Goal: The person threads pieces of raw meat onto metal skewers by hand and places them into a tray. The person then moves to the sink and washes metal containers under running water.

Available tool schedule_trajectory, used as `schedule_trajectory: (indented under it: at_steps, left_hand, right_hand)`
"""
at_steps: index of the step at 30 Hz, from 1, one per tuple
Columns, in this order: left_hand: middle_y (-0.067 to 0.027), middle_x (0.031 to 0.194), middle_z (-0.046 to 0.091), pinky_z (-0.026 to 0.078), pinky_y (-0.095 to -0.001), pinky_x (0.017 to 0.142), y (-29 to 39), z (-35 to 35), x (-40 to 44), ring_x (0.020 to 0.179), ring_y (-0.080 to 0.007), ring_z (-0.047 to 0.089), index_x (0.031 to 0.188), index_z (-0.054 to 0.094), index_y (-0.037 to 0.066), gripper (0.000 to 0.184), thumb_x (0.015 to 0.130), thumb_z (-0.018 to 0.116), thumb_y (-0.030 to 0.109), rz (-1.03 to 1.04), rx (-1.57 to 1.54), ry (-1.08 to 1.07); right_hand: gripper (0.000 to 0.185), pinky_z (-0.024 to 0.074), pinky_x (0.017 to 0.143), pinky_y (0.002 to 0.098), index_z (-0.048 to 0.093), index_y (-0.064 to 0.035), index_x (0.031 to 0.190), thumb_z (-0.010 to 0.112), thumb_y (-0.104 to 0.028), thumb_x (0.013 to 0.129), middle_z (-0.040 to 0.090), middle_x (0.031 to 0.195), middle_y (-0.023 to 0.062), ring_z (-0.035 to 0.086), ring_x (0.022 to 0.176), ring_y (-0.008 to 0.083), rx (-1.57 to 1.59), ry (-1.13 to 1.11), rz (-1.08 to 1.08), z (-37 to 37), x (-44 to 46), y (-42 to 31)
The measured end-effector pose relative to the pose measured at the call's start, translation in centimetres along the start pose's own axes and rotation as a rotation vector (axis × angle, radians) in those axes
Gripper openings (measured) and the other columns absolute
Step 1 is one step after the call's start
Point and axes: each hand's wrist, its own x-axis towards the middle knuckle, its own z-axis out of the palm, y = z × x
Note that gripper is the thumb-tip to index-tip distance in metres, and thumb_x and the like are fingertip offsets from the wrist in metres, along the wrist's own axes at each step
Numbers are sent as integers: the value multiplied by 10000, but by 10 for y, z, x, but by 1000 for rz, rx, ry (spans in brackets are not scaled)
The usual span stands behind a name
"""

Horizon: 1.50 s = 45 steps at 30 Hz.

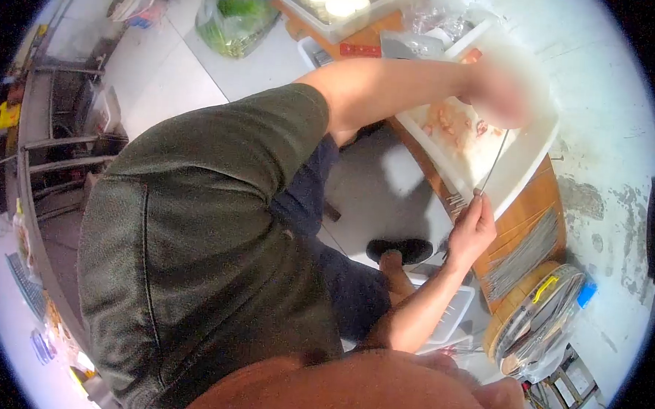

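1. pinching one end of a thin stick (494, 165): right hand (472, 229), thumb and fingers closed on it, over the near edge of the tray.
2. left hand (504, 88): at the stick's far end, over the tray; blurred, can't tell whether that grip is spread or pressed together.
3. stick location: slanting between the two hands, above the white tray (525, 163).
4. meat pieces (450, 121), reddish and pale, lying inside the tray.
5. tray sits on the wooden counter (547, 185).
6. loose bundle of grey sticks (523, 253) on the counter, near the right hand.
7. round box (499, 330) just beside the bundle, more long thin things in it.
8. plastic tub (337, 31) of pale round items at top; bag of greens (235, 21) near it.
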Motion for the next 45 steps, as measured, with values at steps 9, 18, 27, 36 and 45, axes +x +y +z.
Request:
schedule_trajectory:
  at_steps: [9,18,27,36,45]
  left_hand:
    - [-171,1021,636,534,-322,838,4,4,1,909,-220,638,1031,570,-74,302,982,502,216,165,-198,-53]
    - [-177,966,631,505,-309,748,-17,-9,21,876,-223,625,956,563,-62,205,937,542,140,154,-387,-82]
    - [-175,940,631,524,-360,763,-13,2,15,846,-252,646,931,554,-58,212,927,571,154,186,-320,32]
    - [-212,931,601,567,-443,811,0,30,6,868,-336,657,975,521,-92,219,932,570,117,78,-728,382]
    - [-239,1009,575,545,-497,871,0,27,8,960,-369,628,1049,485,-98,252,945,530,127,50,-727,371]
  right_hand:
    - [264,382,534,203,656,56,1111,533,-139,983,515,674,-37,437,595,36,79,23,-1,0,2,-6]
    - [252,392,544,209,669,44,1097,541,-135,974,521,674,-35,444,604,44,73,30,17,1,5,3]
    - [262,372,533,210,667,43,1085,537,-157,976,519,669,-35,445,611,44,15,56,10,5,3,3]
    - [269,342,489,212,681,21,1071,537,-184,972,480,612,-34,426,544,40,-4,76,-31,16,3,3]
    - [266,356,492,215,680,22,1079,536,-175,973,481,612,-34,430,546,39,-66,100,-127,22,9,12]
